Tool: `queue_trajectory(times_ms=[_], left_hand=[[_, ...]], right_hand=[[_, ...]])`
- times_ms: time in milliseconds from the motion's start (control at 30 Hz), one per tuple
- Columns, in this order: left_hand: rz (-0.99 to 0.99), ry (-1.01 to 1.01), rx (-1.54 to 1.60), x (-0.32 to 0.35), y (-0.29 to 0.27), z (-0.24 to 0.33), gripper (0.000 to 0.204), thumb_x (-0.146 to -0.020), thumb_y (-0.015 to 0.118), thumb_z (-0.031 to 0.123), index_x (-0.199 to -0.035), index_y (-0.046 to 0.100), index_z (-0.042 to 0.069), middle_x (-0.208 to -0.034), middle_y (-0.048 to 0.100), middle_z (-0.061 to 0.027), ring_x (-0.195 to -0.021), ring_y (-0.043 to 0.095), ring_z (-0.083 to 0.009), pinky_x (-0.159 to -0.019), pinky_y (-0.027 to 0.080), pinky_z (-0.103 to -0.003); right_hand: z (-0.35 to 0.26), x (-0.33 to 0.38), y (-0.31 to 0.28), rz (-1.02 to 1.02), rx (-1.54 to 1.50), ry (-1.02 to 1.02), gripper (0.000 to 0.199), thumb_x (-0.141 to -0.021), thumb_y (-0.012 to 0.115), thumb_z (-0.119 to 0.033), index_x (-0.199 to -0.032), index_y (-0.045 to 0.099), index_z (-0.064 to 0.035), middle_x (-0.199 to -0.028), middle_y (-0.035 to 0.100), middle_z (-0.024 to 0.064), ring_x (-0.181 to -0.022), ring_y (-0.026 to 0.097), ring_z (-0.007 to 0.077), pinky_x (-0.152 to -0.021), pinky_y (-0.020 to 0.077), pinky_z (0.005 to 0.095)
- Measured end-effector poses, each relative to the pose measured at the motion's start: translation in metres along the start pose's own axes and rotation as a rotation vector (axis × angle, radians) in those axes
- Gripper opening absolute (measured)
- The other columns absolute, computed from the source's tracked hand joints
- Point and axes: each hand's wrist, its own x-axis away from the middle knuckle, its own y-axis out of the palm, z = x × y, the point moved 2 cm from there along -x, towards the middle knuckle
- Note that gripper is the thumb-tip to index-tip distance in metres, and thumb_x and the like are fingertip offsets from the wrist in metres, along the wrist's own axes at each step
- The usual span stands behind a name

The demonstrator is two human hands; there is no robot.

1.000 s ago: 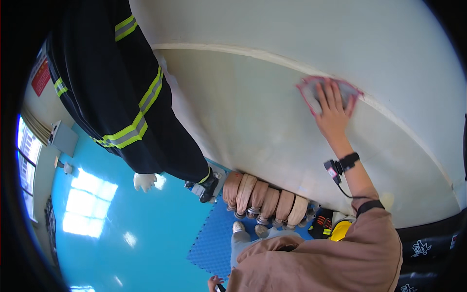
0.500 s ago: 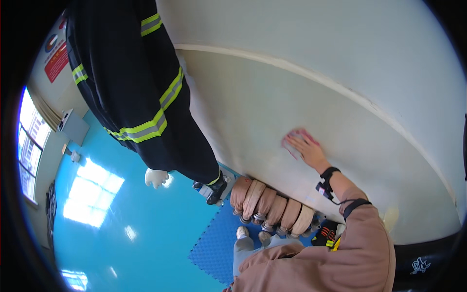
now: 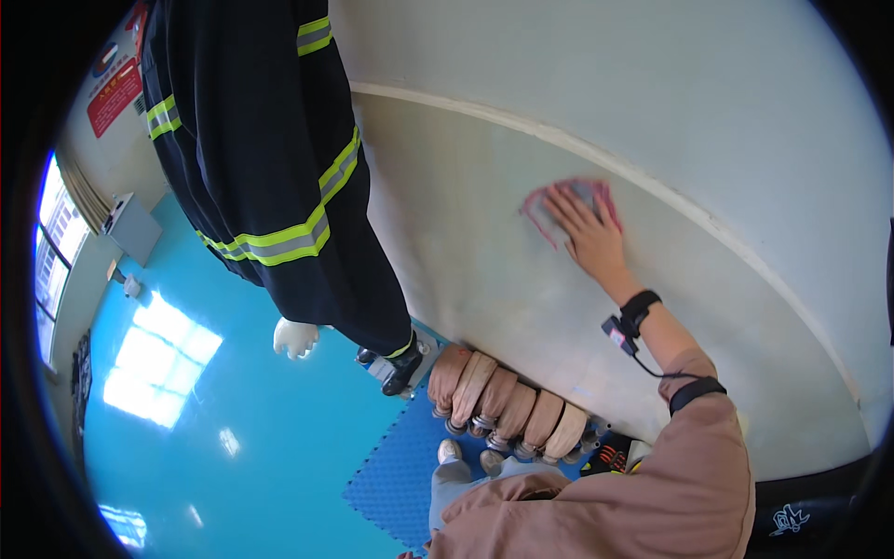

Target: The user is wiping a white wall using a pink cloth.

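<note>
My right hand [image 3: 590, 231] lies against the wall [image 3: 447, 186] with its fingers stretched over a grey cloth with a pink edge [image 3: 607, 197]. The palm and fingers press the cloth flat, just below a raised pale ledge [image 3: 521, 122]. On the wrist sits a black strap with a small device [image 3: 626, 326], and a cable runs from it to a band on the forearm. My left hand does not show.
Rolled fire hoses [image 3: 507, 402] stand in a row at the wall's foot, by my feet on a blue mat [image 3: 391, 494]. A dark suit with reflective bands [image 3: 270, 186] stands at left on a base. Gloves [image 3: 610, 456] lie right of the hoses; a black padded thing [image 3: 829, 512] is lower right.
My right hand and the cloth have moved up the wall, closer to the ledge, and the arm is stretched further. The view has shifted slightly.
</note>
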Motion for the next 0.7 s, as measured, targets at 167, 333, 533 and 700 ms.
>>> queue_trajectory(times_ms=[167, 333, 533, 700], left_hand=[[-0.007, 0.024, 0.019, -0.006, -0.003, 0.008, 0.031, -0.075, 0.054, 0.022, -0.097, 0.046, 0.002, -0.081, 0.056, -0.0110, -0.065, 0.054, -0.0186, -0.056, 0.043, -0.029], [0.017, 0.028, 0.062, 0.001, -0.002, 0.011, 0.032, -0.074, 0.055, 0.024, -0.097, 0.047, 0.003, -0.083, 0.056, -0.0102, -0.066, 0.054, -0.0179, -0.057, 0.042, -0.028], [0.001, -0.026, 0.057, 0.006, -0.004, 0.020, 0.034, -0.073, 0.056, 0.024, -0.098, 0.045, 0.004, -0.082, 0.055, -0.0103, -0.066, 0.053, -0.0168, -0.056, 0.042, -0.028], [0.020, -0.033, 0.075, 0.009, -0.012, 0.023, 0.035, -0.073, 0.056, 0.024, -0.098, 0.044, 0.004, -0.082, 0.055, -0.0103, -0.066, 0.053, -0.0167, -0.056, 0.042, -0.028]], right_hand=[[0.004, -0.038, -0.016, 0.107, 0.094, 0.012, 0.070, -0.062, 0.053, -0.018, -0.125, 0.023, -0.0175, -0.131, 0.019, -0.0037, -0.119, 0.020, 0.0108, -0.098, 0.0113, 0.0364], [-0.005, -0.035, -0.005, 0.108, 0.133, 0.105, 0.069, -0.060, 0.052, -0.016, -0.124, 0.026, -0.0196, -0.131, 0.019, -0.0031, -0.119, 0.021, 0.0113, -0.096, 0.0135, 0.0399], [-0.044, 0.020, 0.080, -0.193, -0.042, -0.116, 0.070, -0.060, 0.052, -0.014, -0.125, 0.025, -0.0145, -0.131, 0.020, -0.0019, -0.118, 0.022, 0.0121, -0.097, 0.0138, 0.0353], [-0.061, 0.059, 0.121, -0.191, -0.025, -0.165, 0.071, -0.057, 0.052, -0.012, -0.124, 0.027, -0.0145, -0.129, 0.024, -0.0023, -0.117, 0.023, 0.0110, -0.098, 0.0150, 0.0325]])
